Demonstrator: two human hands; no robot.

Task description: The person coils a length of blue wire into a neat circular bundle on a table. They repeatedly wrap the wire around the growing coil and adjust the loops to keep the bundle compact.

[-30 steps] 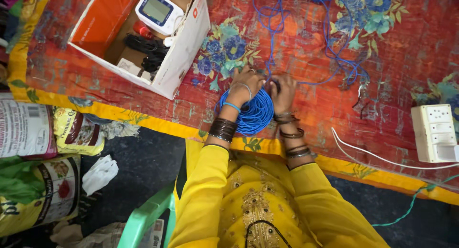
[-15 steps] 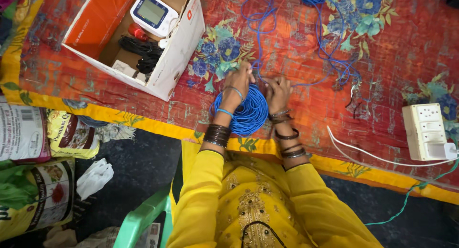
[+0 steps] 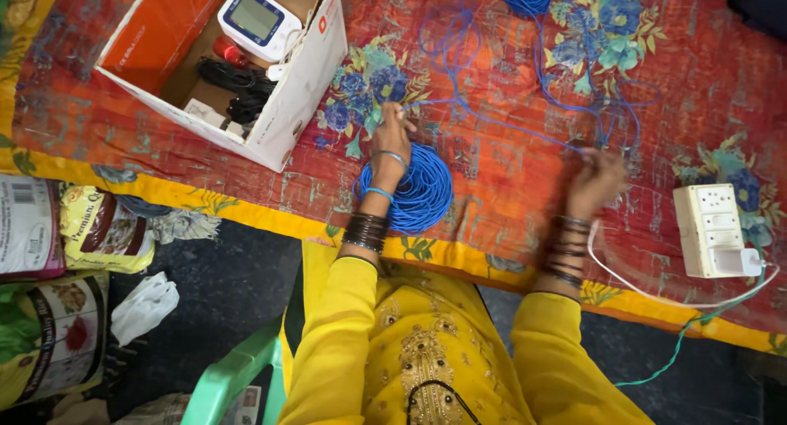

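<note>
— What does she hold now?

— The left hand point(image 3: 392, 134) is closed on the blue wire point(image 3: 500, 128) and rests on the top edge of the wire coil point(image 3: 414, 191). The coil lies flat on the flowered cloth point(image 3: 508, 179), near its yellow border. The right hand point(image 3: 598, 179) is out to the side, well apart; it is blurred, so I cannot tell if it grips the strand.

— How to wind it well, you think?

— I think the strand must be straight between the hands, with no loop, and each turn must lie beside the others. The loose tangle point(image 3: 590, 105) near the right hand can catch.

— And around her?

— An open cardboard box point(image 3: 303, 81) on the left, a white socket block point(image 3: 711, 228) on the right.
</note>
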